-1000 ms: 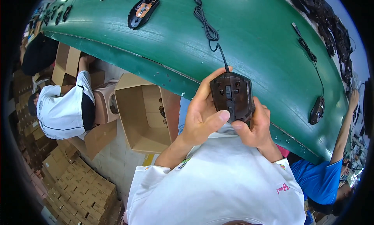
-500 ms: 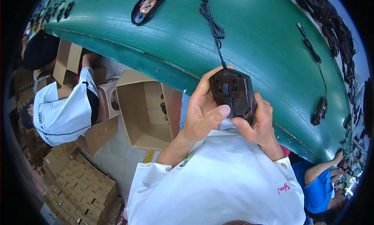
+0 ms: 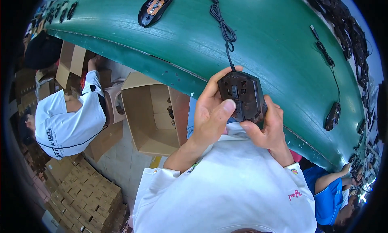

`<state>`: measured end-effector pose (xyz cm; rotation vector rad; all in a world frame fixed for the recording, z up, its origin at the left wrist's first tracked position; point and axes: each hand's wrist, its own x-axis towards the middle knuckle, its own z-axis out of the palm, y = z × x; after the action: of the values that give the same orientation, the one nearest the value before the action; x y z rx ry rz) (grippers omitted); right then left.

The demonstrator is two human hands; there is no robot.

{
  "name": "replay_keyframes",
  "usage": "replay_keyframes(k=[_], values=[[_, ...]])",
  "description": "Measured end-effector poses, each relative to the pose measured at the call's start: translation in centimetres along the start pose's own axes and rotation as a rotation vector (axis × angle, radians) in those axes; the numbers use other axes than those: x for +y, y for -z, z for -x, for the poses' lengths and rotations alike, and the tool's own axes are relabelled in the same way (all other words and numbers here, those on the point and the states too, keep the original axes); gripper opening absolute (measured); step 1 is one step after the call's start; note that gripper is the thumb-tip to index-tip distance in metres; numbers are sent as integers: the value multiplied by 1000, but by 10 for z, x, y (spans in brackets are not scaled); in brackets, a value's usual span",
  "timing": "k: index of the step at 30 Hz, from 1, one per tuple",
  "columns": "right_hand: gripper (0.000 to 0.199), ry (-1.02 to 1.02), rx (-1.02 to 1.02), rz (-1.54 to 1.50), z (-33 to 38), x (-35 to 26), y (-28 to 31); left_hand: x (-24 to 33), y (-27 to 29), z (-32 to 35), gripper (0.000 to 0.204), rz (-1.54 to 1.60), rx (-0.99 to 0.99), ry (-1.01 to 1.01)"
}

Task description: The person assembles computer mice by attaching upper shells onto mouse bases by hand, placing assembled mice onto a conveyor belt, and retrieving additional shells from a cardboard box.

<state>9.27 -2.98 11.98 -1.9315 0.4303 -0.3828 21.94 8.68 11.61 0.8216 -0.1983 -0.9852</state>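
Note:
Between my two hands is a black wired computer mouse (image 3: 250, 96), its scroll wheel and top buttons facing up. My left hand (image 3: 211, 114) wraps its left side, with the thumb on the near left edge and fingers around the far end. On the other side my right hand (image 3: 270, 126) grips the near right corner, thumb at the near edge. From the mouse's far end a bundled black cable (image 3: 221, 25) runs out over the green work surface (image 3: 275, 39), its plug pointing away from me.
An opened mouse with bared insides (image 3: 155, 9) lies far left on the green surface; another wired mouse (image 3: 332, 116) lies to the right. An open cardboard box (image 3: 139, 112) stands left of me. Co-workers sit at left (image 3: 72, 122) and right (image 3: 329, 192). Stacked small boxes (image 3: 87, 192) fill the lower left.
My left thumb has shifted slightly left and up along the mouse's edge. The things on the green surface have slid slightly right in view. The left co-worker has shifted position.

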Motion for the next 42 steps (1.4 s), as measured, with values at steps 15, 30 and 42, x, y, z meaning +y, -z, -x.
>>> replay_keyframes(k=[15,30,42], values=[[46,20,-19,19,-3,-3,-6,3,4,4,54,6,145,-42],[37,110,48,212,-28,-15,13,39,32,-20,51,-1213,-99,-833],[48,287,131,-503,-49,-25,-5,15,30,-4,66,-583,-210,-434]])
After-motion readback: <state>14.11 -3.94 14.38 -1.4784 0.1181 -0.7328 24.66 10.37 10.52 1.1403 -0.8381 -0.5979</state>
